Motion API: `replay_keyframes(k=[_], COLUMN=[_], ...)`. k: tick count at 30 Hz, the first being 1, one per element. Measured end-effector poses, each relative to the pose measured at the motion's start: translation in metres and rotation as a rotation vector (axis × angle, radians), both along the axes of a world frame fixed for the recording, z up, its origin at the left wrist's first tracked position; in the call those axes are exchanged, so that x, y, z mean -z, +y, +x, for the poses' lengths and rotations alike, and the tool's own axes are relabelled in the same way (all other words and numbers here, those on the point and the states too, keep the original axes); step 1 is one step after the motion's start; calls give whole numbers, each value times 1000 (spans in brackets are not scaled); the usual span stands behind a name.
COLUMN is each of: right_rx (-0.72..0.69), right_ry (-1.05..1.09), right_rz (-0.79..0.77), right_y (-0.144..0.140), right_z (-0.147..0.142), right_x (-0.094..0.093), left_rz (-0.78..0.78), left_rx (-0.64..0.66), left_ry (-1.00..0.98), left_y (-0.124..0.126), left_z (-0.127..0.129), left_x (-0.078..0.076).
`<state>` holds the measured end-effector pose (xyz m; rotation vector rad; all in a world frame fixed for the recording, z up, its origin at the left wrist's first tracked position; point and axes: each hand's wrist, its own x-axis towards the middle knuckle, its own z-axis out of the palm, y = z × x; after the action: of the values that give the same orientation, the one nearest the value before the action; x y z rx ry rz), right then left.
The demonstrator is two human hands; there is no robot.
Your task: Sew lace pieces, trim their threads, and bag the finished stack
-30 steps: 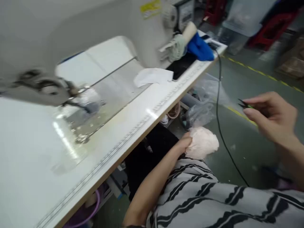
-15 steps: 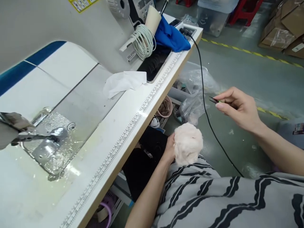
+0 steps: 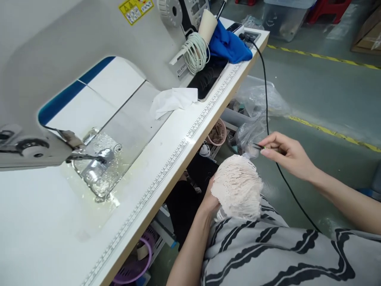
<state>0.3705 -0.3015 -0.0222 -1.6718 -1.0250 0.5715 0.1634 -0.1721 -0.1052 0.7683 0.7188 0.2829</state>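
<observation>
Fabric (image 3: 238, 186), pale pink and gathered, is gripped by the left hand (image 3: 210, 199); the right hand (image 3: 290, 155) pinches a pointed black tool (image 3: 258, 146) nearby

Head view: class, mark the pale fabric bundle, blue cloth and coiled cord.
Pale fabric bundle (image 3: 238, 187), head view: its frilled middle.
Blue cloth (image 3: 231, 45), head view: its middle folds.
Coiled cord (image 3: 195, 53), head view: its loops.

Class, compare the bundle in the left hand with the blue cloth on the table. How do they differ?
The bundle is pinkish-white; the cloth is deep blue. The bundle is held in the left hand; the cloth lies on the table. The bundle shows many fine, layered edges; the cloth has a few broad folds. Both look soft.
</observation>
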Motion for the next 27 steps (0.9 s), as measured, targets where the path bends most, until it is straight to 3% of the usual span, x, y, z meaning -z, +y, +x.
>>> replay_keyframes(k=[8, 14, 21, 27], right_rx=[-313, -361, -372, -377], right_ry=[-3, 5, -69, -95], right_rz=[-76, -120, -109, -94], right_y=[2, 5, 6, 6], right_z=[-27, -36, -43, -47], right_x=[15, 14, 9, 7], left_rz=[74, 94, 215, 217], left_rx=[41, 107, 131, 103], left_ry=[8, -26, -52, -86], left_y=[-19, -24, -25, -26], left_z=[-15, -19, -25, -27], left_x=[-12, -25, -23, -26])
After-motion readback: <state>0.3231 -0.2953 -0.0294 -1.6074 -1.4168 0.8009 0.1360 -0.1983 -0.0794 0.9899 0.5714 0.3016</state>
